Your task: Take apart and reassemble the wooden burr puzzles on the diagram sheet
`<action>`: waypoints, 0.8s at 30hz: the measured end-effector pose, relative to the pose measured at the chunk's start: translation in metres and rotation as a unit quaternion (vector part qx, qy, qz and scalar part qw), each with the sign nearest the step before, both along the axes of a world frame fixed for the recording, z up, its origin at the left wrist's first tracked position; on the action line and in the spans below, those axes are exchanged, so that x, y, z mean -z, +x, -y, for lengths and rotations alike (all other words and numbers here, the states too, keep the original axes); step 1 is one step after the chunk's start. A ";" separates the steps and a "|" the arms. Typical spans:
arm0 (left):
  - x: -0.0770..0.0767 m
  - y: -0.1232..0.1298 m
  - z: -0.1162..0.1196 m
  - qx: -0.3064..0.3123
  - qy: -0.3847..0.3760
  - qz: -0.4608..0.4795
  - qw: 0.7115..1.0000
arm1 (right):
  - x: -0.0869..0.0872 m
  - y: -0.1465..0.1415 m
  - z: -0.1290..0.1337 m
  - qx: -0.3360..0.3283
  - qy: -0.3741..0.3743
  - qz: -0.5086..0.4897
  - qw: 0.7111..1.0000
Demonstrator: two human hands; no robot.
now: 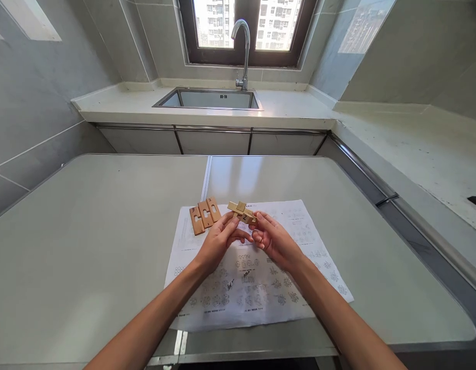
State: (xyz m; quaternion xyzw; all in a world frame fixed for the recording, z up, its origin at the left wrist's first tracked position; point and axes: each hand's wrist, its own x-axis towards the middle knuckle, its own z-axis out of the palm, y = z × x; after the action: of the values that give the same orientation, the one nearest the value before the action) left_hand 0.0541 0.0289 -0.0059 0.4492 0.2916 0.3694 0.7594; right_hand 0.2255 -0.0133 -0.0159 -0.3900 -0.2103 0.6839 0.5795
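Observation:
Several interlocking wooden puzzle pieces [241,208], light in colour and fitted crosswise, are held up over the paper between both hands. One piece bears a number that looks like 2. My left hand [223,235] is closed on the left end of this cluster, thumb on the near side. At the right end, my right hand [272,235] pinches it between thumb and fingers. Just left of the hands lie three flat brown wooden pieces [205,215], side by side, with cut-out slots and marks. Beneath everything is a creased instruction sheet [257,303] printed with small diagrams.
The pale folding table [107,241] has a seam down its middle. Beyond it, a white counter [292,105] carries a steel sink [211,100] and a tall faucet [245,51] under a window. Another counter [423,149] runs along the right.

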 end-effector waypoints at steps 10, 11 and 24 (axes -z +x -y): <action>-0.001 0.000 0.002 0.043 0.028 -0.027 0.998 | 0.001 -0.006 0.006 -0.024 0.024 0.064 0.997; -0.001 0.000 0.002 0.039 0.029 -0.028 0.998 | 0.000 -0.006 0.006 -0.025 0.023 0.072 0.997; -0.001 -0.001 0.001 0.015 0.050 -0.035 0.998 | -0.003 -0.006 0.006 -0.094 0.075 0.127 0.985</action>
State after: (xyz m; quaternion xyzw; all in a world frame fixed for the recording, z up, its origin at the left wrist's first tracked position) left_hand 0.0534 0.0277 -0.0047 0.5038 0.2926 0.3561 0.7306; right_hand 0.2195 -0.0196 -0.0131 -0.4076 -0.3684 0.6629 0.5087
